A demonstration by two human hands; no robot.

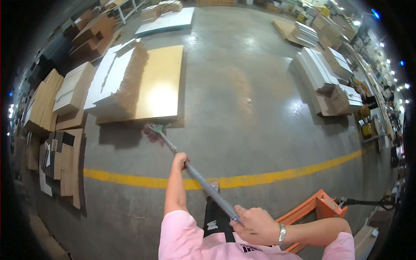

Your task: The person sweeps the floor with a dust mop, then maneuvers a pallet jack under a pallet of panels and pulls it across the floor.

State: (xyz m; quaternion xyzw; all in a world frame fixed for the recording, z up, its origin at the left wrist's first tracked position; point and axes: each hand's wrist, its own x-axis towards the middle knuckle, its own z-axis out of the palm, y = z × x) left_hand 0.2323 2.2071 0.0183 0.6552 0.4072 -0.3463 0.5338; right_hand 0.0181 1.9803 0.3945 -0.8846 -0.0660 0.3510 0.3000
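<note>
Both my hands grip a long grey pole, the handle of a broom (197,177) that slants from my waist out to the far left. My left hand (180,160) is wrapped round the middle of the handle, with that arm stretched forward. Near the handle's top end, my right hand (256,224) is closed on it, close to my body. The broom's greenish and dark-red head rests on the grey floor, just in front of the near edge of a low stack with a shiny yellowish top (160,93). Its bristles look blurred.
White-topped boards (113,78) stand on the yellowish stack. Cartons and board piles (71,89) line the left; more white boards (318,71) lie at right. An orange pallet jack (323,203) is at lower right. Brown dust (242,89) streaks the floor beyond a yellow line (260,178).
</note>
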